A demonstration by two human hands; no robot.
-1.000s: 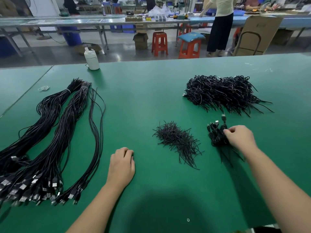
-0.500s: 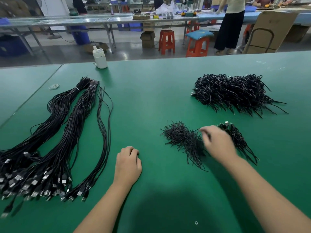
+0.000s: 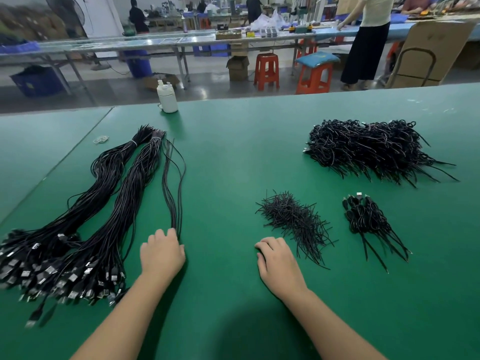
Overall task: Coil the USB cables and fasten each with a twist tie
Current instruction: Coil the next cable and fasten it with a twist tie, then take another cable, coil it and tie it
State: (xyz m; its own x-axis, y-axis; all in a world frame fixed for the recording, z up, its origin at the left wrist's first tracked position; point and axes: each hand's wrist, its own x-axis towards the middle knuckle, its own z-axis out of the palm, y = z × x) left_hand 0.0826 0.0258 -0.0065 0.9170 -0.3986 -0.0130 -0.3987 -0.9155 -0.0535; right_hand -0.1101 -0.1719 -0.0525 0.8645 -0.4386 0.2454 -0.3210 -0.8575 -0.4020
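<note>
While two thick bundles of uncoiled USB cables [image 3: 85,219] lay fanned across the left of the green tabletop [image 3: 233,157], their plugs heaped at the near edge, a few loose cables [image 3: 174,188] ran alongside them to the right. A small clump of pale rubber bands [image 3: 101,139] sat beyond the bundles, and a white bottle [image 3: 167,97] stood at the far edge. The left hand [image 3: 162,252] rested knuckles-up with its fingers curled down, touching the near ends of the loose cables; whether it actually gripped one could not be told. The right hand [image 3: 276,258] lay flat nearby, fingers relaxed and holding nothing, just beside the pile of twist ties [image 3: 293,219]. Right of that pile sat a small group of coiled cables [image 3: 368,219], and farther back a large heap of finished coils [image 3: 363,149].
</note>
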